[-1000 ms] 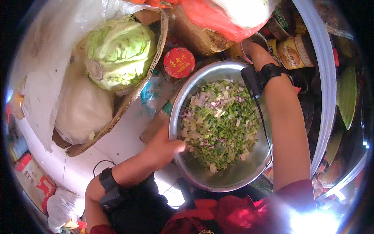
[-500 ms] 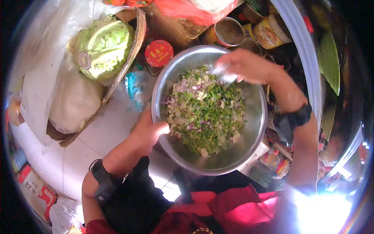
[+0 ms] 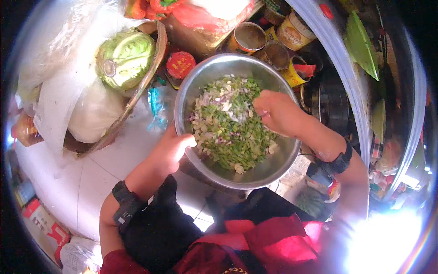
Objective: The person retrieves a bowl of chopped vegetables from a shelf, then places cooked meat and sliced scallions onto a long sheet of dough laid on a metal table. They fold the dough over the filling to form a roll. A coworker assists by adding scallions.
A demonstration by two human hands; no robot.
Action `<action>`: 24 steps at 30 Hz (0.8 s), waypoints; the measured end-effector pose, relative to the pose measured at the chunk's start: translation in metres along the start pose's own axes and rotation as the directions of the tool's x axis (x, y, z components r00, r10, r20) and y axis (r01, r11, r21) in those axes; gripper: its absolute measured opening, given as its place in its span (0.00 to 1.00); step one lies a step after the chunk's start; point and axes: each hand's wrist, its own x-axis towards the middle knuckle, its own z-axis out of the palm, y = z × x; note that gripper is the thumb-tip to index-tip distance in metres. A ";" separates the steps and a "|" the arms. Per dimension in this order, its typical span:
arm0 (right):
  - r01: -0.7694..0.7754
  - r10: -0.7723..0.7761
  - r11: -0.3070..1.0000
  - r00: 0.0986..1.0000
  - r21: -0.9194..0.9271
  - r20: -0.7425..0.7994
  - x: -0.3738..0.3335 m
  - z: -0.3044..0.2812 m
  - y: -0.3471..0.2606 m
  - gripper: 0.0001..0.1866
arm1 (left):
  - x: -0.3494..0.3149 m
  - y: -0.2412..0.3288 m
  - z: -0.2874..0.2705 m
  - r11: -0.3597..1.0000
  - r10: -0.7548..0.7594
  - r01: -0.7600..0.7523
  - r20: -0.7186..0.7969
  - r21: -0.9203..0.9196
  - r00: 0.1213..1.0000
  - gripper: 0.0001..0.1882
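Note:
A wide steel mixing bowl [image 3: 289,159] holds chopped green vegetables [image 3: 237,148] mixed with pale and purplish pieces. My left hand [image 3: 169,150] grips its left rim, thumb over the edge and the other fingers hidden underneath. Over the right half of the mix, my right hand [image 3: 279,112] is closed, with its fingers curled down toward the food. A whitish, blurred patch [image 3: 238,114] lies just left of those fingers. Whether it is the end of a tool or part of the food, I cannot tell.
Left of the bowl, a torn cardboard box [image 3: 153,68] holds a green cabbage [image 3: 125,57] and a plastic-wrapped pale bundle [image 3: 96,114]. Beyond the bowl stand a red-lidded jar [image 3: 180,65], several tins and tubs [image 3: 295,31] and red peppers [image 3: 150,7]. A curved pale edge [image 3: 351,77] runs along the right.
My right hand has moved from the bowl's far right down and inward over the mix. The bowl sits slightly higher and further left in view. My left hand keeps its hold.

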 end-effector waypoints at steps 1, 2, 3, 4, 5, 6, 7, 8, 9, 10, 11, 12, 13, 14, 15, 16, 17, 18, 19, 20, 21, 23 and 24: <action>0.141 -0.145 0.989 0.987 -0.047 -0.074 -0.003 0.003 -0.003 0.23 | -0.002 0.001 0.000 0.999 -0.013 0.014 -0.024 0.052 1.000 0.26; 0.265 -0.278 0.958 0.951 -0.111 -0.136 -0.005 0.008 -0.005 0.22 | -0.004 0.003 -0.001 0.997 0.001 0.000 -0.015 0.080 1.000 0.25; 0.223 -0.251 0.959 0.956 -0.177 -0.151 -0.007 0.011 -0.005 0.22 | -0.006 0.004 -0.001 0.995 0.017 -0.019 0.019 0.100 1.000 0.23; 0.154 -0.156 0.974 0.988 -0.166 0.001 -0.007 0.016 -0.006 0.23 | -0.008 0.005 -0.001 0.974 -0.021 0.027 -0.028 0.225 0.999 0.22; 0.059 -0.024 0.981 0.982 -0.184 0.188 -0.004 0.019 -0.005 0.24 | -0.011 0.006 -0.003 0.947 -0.011 0.010 0.000 0.322 1.000 0.22; -0.048 0.096 0.975 0.973 -0.219 0.212 -0.004 0.022 -0.004 0.23 | -0.011 0.007 -0.004 0.910 0.008 -0.029 0.054 0.413 0.999 0.22; -0.021 0.056 0.988 0.972 -0.155 0.230 -0.006 0.024 -0.004 0.22 | -0.010 0.004 -0.001 0.960 0.020 -0.029 0.037 0.280 0.999 0.21; 0.059 -0.054 0.994 0.997 -0.089 0.060 -0.009 0.024 -0.004 0.18 | -0.009 0.001 0.001 0.986 0.040 -0.048 0.048 0.162 0.998 0.21; 0.170 -0.199 0.976 0.951 -0.138 -0.235 -0.012 0.022 -0.009 0.14 | -0.007 0.001 0.000 0.980 0.080 -0.083 0.022 0.180 0.997 0.22; 0.239 -0.282 0.951 0.931 -0.198 -0.232 -0.016 0.015 -0.010 0.11 | -0.007 -0.003 0.000 0.966 0.129 -0.128 0.011 0.224 0.992 0.23; 0.220 -0.289 0.951 0.878 -0.215 -0.381 -0.018 0.004 -0.011 0.09 | -0.001 -0.003 -0.002 0.988 0.031 -0.025 -0.038 0.153 0.999 0.24; 0.156 -0.213 0.965 0.934 -0.210 -0.287 -0.022 -0.010 -0.012 0.08 | 0.004 -0.004 -0.004 0.994 -0.056 0.064 -0.096 0.086 0.994 0.25; 0.102 -0.142 0.971 0.973 -0.216 -0.180 -0.027 -0.025 -0.013 0.07 | 0.006 -0.007 -0.007 0.995 -0.047 0.056 -0.106 0.084 0.993 0.26; 0.070 -0.114 0.989 0.924 -0.132 -0.365 -0.029 -0.042 -0.013 0.05 | 0.010 -0.008 -0.010 0.993 -0.071 0.080 -0.092 0.091 0.993 0.29; 0.068 -0.087 0.996 0.845 -0.056 -0.527 -0.031 -0.062 -0.011 0.05 | 0.014 -0.010 -0.013 0.993 -0.072 0.080 -0.081 0.088 0.994 0.32; 0.082 -0.046 0.996 0.741 0.022 -0.670 -0.034 -0.081 -0.008 0.05 | 0.017 -0.012 -0.015 0.994 -0.075 0.080 -0.065 0.078 0.995 0.35; 0.085 -0.047 0.996 0.676 0.015 -0.736 -0.037 -0.100 -0.006 0.06 | 0.019 -0.013 -0.019 0.993 -0.062 0.069 -0.072 0.099 0.995 0.32; 0.089 -0.050 0.996 0.608 0.006 -0.792 -0.042 -0.119 -0.003 0.08 | 0.022 -0.014 -0.020 0.991 -0.060 0.069 -0.078 0.116 0.995 0.31; 0.071 -0.031 0.997 0.571 0.012 -0.820 -0.045 -0.135 -0.001 0.09 | 0.023 -0.015 -0.022 0.992 -0.043 0.049 -0.059 0.120 0.997 0.30; 0.076 -0.052 0.997 0.524 -0.014 -0.850 -0.048 -0.151 -0.001 0.09 | 0.026 -0.015 -0.022 0.990 -0.045 0.053 -0.065 0.130 0.997 0.29; 0.077 -0.008 0.996 0.526 0.038 -0.851 -0.052 -0.164 -0.004 0.09 | 0.025 -0.016 -0.023 0.991 -0.053 0.065 -0.098 0.120 0.994 0.27; 0.007 0.021 1.000 0.548 0.030 -0.836 -0.058 -0.181 -0.010 0.09 | 0.027 -0.017 -0.025 0.990 -0.039 0.049 -0.079 0.131 0.996 0.28; -0.005 0.023 1.000 0.556 0.024 -0.831 -0.059 -0.186 -0.015 0.09 | 0.029 -0.017 -0.025 0.990 -0.020 0.028 -0.060 0.139 0.998 0.28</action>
